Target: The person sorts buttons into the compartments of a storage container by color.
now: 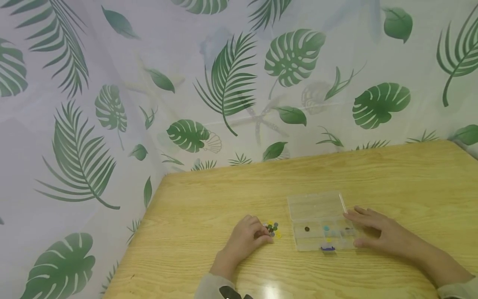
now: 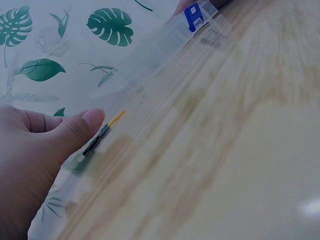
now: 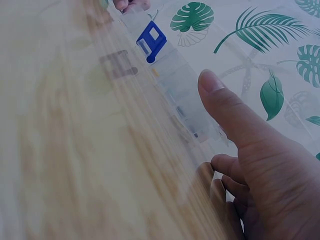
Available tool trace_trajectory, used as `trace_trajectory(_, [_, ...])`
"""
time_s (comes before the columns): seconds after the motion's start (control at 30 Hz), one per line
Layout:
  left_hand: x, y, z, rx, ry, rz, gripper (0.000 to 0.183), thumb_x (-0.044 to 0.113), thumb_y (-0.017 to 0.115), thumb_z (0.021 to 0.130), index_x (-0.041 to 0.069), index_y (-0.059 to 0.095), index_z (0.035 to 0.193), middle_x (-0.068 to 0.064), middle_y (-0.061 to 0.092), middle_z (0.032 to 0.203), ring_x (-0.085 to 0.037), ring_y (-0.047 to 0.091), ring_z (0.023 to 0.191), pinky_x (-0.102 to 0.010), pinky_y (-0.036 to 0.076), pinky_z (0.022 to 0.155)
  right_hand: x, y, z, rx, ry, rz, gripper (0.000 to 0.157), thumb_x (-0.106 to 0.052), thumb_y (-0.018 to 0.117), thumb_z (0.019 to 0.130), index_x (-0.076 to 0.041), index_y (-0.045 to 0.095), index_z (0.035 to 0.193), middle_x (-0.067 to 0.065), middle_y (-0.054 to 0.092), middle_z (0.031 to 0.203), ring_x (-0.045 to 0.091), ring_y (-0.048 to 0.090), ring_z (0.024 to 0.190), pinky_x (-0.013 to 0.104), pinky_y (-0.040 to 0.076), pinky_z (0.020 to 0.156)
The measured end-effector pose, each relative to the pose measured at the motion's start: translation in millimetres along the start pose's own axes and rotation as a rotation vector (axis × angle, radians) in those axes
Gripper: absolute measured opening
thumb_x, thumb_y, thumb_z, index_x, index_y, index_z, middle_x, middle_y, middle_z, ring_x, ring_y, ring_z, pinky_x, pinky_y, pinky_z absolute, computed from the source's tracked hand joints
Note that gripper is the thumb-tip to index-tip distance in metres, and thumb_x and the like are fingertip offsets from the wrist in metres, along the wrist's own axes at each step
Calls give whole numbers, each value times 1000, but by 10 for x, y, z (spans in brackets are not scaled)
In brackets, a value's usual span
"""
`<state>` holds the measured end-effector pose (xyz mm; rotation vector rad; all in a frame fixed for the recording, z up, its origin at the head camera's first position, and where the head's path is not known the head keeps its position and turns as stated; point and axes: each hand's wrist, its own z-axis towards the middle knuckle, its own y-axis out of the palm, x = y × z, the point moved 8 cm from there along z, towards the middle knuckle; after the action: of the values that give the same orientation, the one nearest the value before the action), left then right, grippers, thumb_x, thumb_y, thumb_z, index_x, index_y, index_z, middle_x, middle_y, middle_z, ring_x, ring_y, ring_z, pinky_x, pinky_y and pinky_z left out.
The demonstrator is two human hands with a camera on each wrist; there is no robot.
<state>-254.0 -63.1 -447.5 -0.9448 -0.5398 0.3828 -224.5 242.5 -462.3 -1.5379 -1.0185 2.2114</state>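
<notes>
Small round buttons (image 1: pixel 275 228) in yellow, green, grey and black lie in a loose pile on the table. My left hand (image 1: pixel 246 236) is at the pile's left side, fingers bent, thumb near the fingertips; whether a button sits between them is hidden. A clear plastic compartment box (image 1: pixel 310 243) stands to the right with its lid (image 1: pixel 315 206) raised at the back. Inside, in separate compartments, are a dark button (image 1: pixel 307 229), a teal one (image 1: pixel 326 228), a yellow one (image 1: pixel 328 240) and a dark piece. My right hand (image 1: pixel 381 232) rests at the box's right side, thumb and fingers spread.
A blue latch (image 1: pixel 328 248) sticks out from the box's front edge. The wooden table (image 1: pixel 209 195) meets a leaf-patterned wall covering (image 1: pixel 239 83) at the back and left. Light glares off the table near the front.
</notes>
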Motion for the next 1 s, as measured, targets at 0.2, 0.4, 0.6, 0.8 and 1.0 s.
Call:
trace_trajectory(0.2, [-3, -37, -1, 48, 19, -14, 19, 32, 74, 77, 15, 69, 85, 9, 56, 80, -5, 46, 78, -11, 39, 71, -11, 19, -3, 2, -11, -10, 62, -22, 73, 82, -19, 49, 139, 28, 37, 143, 62, 24, 126, 76, 21, 89])
trace_trajectory(0.4, [-4, -47, 19, 77, 15, -33, 15, 28, 75, 78, 16, 68, 84, 10, 56, 79, -4, 45, 77, -11, 39, 70, -13, 24, -8, 10, -28, -17, 63, -22, 74, 81, -21, 49, 139, 22, 38, 144, 62, 25, 126, 76, 22, 89])
trace_trajectory(0.6, [12, 15, 92, 75, 15, -31, 14, 29, 73, 80, 17, 68, 84, 10, 56, 80, -5, 46, 78, -12, 39, 71, 13, 12, -11, 11, -12, -18, 62, -22, 74, 81, -19, 49, 138, 30, 37, 142, 64, 24, 124, 77, 21, 88])
trace_trajectory(0.8, [56, 92, 195, 82, 9, -46, 14, 30, 72, 80, 17, 69, 84, 10, 54, 77, -4, 43, 75, -10, 36, 69, 8, 4, -3, 10, -12, -8, 62, -22, 73, 82, -19, 49, 139, 30, 36, 143, 65, 22, 124, 77, 18, 89])
trace_trajectory(1.0, [173, 148, 341, 62, -8, -44, 14, 32, 71, 81, 18, 70, 85, 10, 53, 76, -4, 43, 74, -9, 36, 69, 5, 13, -8, 11, -6, -7, 61, -23, 73, 82, -20, 49, 138, 30, 37, 143, 65, 22, 124, 77, 19, 89])
